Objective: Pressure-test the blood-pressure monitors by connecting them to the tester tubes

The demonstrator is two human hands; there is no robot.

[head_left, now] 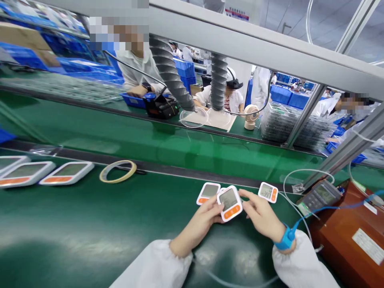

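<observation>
A small white handheld digital meter [228,198] with a grey screen and orange buttons is tilted up over the bench. My left hand [201,220] grips its left side, thumb on the front and fingers behind. At its right edge, the thumb and bent fingers of my right hand [261,212] hold the casing; some fingertips are hidden. A blue wrist strap [285,237] circles my right wrist. Just behind my left hand lies a similar orange-buttoned meter [209,190]. Another small meter [268,192], its screen lit with digits, lies beyond my right hand.
Larger white-and-orange display units [67,173] and a tape roll [118,172] lie left on the green bench [99,228]. A grey instrument [322,196] with tubing and a brown box [345,236] stand right. Ducts [171,72] hang beyond; co-workers sit across.
</observation>
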